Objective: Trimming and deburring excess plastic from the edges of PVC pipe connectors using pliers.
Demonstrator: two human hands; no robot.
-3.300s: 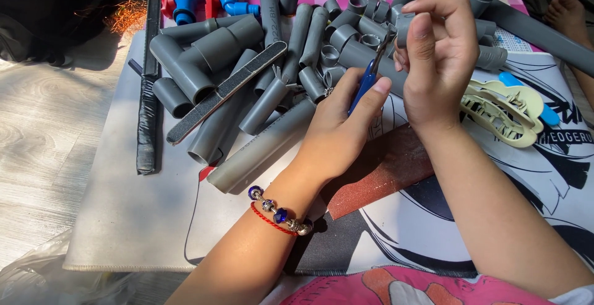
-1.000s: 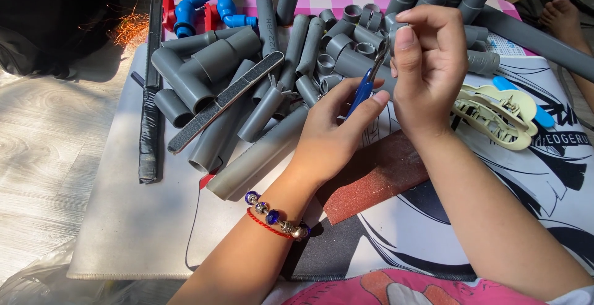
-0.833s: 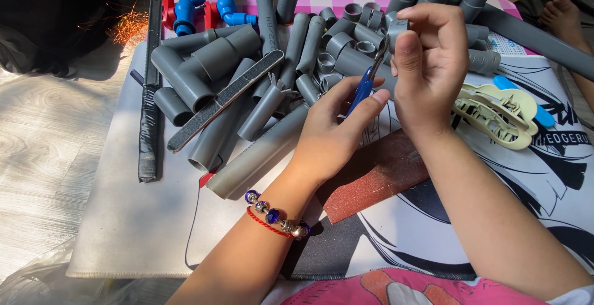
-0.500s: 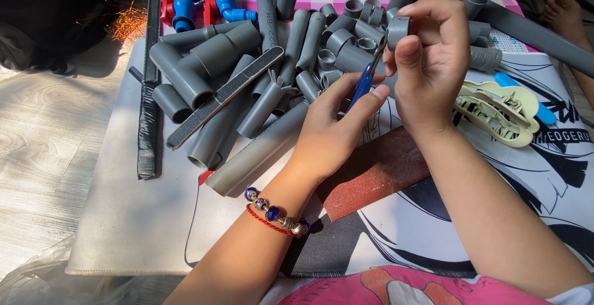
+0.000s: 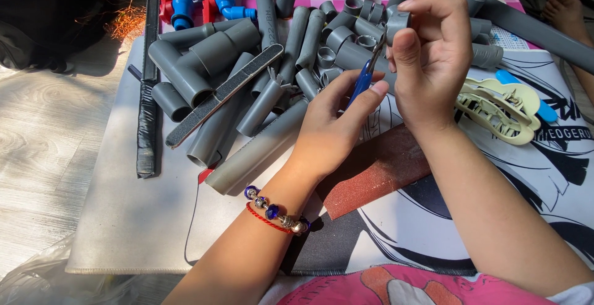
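— Where is the small grey plastic pipe coupling [image 5: 396,23] you're working on?

— You hold it up off the surface, pinched between the thumb and the curled fingers of your right hand [image 5: 433,64], open end turned toward the tool, probably so the rim is easy to get at.

— And the tool?

— Your left hand [image 5: 331,128] has its fingers closed on the blue-handled small metal tool [image 5: 365,79], thumb pressed along the handle; its metal tip meets the coupling just beside your right thumb. That grip looks meant for fine control.

— What lies beyond the fingers?

— Behind both hands, a heap of grey plastic pipes and fittings [image 5: 260,88], with a long black-and-grey sanding file [image 5: 223,94] lying across it. Below your left wrist sits a reddish-brown sheet of sandpaper [image 5: 377,172]; right of your right hand, a cream plastic hair claw clip [image 5: 498,110].
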